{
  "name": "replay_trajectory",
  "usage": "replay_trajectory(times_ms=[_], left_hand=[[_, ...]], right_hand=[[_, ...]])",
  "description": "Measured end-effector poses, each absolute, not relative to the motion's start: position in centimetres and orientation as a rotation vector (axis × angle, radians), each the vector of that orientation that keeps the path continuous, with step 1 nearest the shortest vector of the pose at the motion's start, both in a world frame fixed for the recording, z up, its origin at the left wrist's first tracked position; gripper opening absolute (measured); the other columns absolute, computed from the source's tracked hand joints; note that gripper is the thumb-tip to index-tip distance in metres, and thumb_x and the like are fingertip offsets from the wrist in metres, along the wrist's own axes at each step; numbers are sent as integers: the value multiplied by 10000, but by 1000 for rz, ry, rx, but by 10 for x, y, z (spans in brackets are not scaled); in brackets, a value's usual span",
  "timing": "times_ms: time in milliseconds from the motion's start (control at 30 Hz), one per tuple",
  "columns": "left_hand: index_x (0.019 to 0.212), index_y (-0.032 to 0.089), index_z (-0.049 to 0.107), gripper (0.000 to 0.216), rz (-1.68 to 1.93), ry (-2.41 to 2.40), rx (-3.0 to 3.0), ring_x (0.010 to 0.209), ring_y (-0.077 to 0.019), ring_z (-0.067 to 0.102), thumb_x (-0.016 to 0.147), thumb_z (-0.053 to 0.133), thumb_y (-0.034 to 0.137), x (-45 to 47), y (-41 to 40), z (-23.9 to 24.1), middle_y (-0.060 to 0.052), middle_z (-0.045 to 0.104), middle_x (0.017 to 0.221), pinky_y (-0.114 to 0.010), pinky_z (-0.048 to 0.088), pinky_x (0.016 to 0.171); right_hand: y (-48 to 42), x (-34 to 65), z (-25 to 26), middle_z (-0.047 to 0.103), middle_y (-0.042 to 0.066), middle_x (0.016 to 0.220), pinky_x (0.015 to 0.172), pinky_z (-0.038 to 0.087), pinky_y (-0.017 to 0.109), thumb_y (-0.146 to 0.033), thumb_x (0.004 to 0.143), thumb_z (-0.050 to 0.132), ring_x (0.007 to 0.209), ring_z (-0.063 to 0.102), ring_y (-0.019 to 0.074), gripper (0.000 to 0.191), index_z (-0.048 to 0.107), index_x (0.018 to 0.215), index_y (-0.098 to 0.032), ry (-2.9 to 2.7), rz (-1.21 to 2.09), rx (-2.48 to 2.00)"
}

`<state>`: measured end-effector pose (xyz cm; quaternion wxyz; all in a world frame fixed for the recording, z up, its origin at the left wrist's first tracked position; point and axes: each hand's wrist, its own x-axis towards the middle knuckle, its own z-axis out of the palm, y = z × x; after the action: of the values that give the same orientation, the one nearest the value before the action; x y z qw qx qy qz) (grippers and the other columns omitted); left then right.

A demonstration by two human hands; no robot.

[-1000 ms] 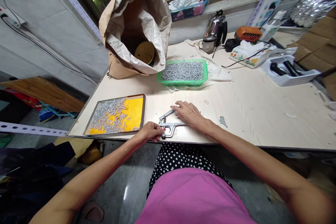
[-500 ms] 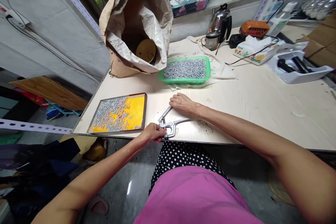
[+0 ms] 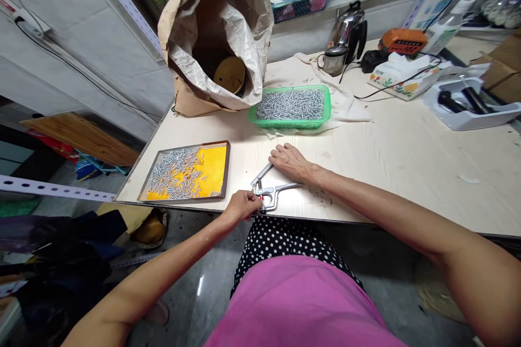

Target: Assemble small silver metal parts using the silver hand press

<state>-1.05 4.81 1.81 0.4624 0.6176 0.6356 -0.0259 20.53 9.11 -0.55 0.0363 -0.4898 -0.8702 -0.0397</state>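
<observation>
The head view showed, at the far left, a wooden board [image 3: 81, 138] leaning beside the table [image 3: 386, 168]. On the tabletop, a shallow tray [image 3: 226, 173] held small silver pieces [image 3: 175, 173], heaped mostly in its left part, over a yellow sheet [image 3: 214, 165]. Behind it stood a large open sack [image 3: 240, 43]. Next came the left hand [image 3: 243, 205], its thumb and fingers bunched at the head of a metal hand tool [image 3: 275, 195]; what lay between the fingertips was hidden, so I could not tell whether they gripped anything. The tool lay near the table's front edge, its two handles spread apart. Beyond it, just beside the sack, a green tray [image 3: 299, 124] was full of similar silver pieces. The right hand [image 3: 291, 164] lay over the upper handle, fingers bent at its end; how firmly it held, I could not tell. Farther right, at the back, were a metal cup [image 3: 334, 63], a shiny pot [image 3: 343, 32], an orange block [image 3: 402, 41] and a white container [image 3: 480, 122].
</observation>
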Motion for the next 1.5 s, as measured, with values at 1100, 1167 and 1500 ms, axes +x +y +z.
replay_trajectory(times_ms=[1100, 1167, 1500], left_hand=[[745, 175, 631, 73, 634, 1163, 2034, 917, -179, 623, 788, 572, 185, 17, 21, 22, -72, 682, 966, -297, 484, 852], [714, 169, 634, 108, 540, 1356, 1918, 757, -147, 587, 783, 589, 238, -2, 31, 28, -31, 641, 785, -250, 466, 723], [712, 139, 638, 301, 314, 1365, 1463, 505, -83, 439, 685, 665, 438, -19, 39, 15, 28, 549, 570, -206, 320, 503]], right_hand=[[48, 218, 22, 623, 111, 1083, 787, 347, 332, -281, 948, 538, 986, 535, 232, 210, 653, 1080, -165, -2442, 135, -1727], [29, 221, 19, 621, 94, 1013, 767, 347, 322, -326, 948, 546, 947, 529, 219, 205, 671, 997, -172, -2455, 269, -1662], [-6, 202, -10, 605, 79, 942, 750, 320, 321, -196, 973, 472, 881, 481, 213, 158, 614, 917, -154, -2432, 175, -1622]])
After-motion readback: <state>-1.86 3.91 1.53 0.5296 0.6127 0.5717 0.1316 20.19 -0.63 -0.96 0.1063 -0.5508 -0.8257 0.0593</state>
